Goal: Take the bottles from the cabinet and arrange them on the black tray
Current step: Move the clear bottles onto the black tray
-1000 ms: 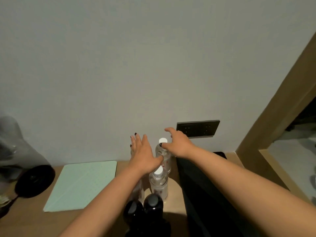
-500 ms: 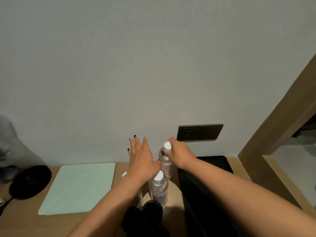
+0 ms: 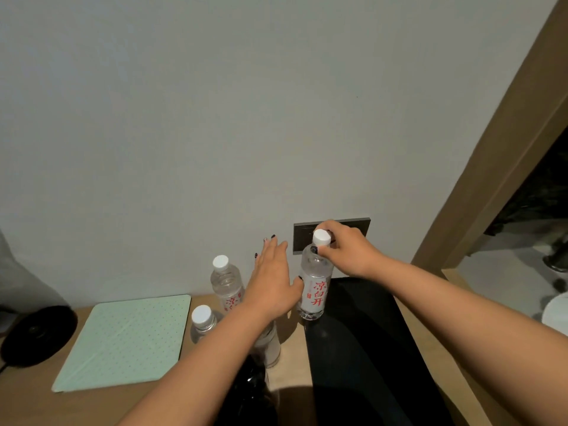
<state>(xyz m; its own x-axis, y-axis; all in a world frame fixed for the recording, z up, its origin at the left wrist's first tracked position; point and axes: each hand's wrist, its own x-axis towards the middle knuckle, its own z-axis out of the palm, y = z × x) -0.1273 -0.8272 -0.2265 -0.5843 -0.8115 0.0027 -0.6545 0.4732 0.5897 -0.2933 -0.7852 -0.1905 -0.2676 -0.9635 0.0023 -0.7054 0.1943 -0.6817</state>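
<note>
My right hand (image 3: 349,252) grips the neck of a clear water bottle (image 3: 314,290) with a white cap and red lettering, held upright just above the left edge of the black tray (image 3: 362,348). My left hand (image 3: 270,287) hovers flat with fingers spread beside that bottle, thumb near its label. Two more white-capped bottles stand on the wooden top: one (image 3: 226,281) by the wall, one (image 3: 203,322) nearer me. A third bottle (image 3: 272,345) is mostly hidden under my left forearm. Dark bottles (image 3: 249,385) stand in front.
A mint-green dotted pad (image 3: 126,339) lies left on the wooden top. A round black object (image 3: 38,333) sits at the far left. A dark socket plate (image 3: 302,238) is on the wall behind the bottle. A wooden frame (image 3: 504,149) rises at right.
My right hand closed on the bottle's neck and lifted it up and right toward the tray. My left hand shifted right and stayed spread. The view tilted, revealing more bottles at left.
</note>
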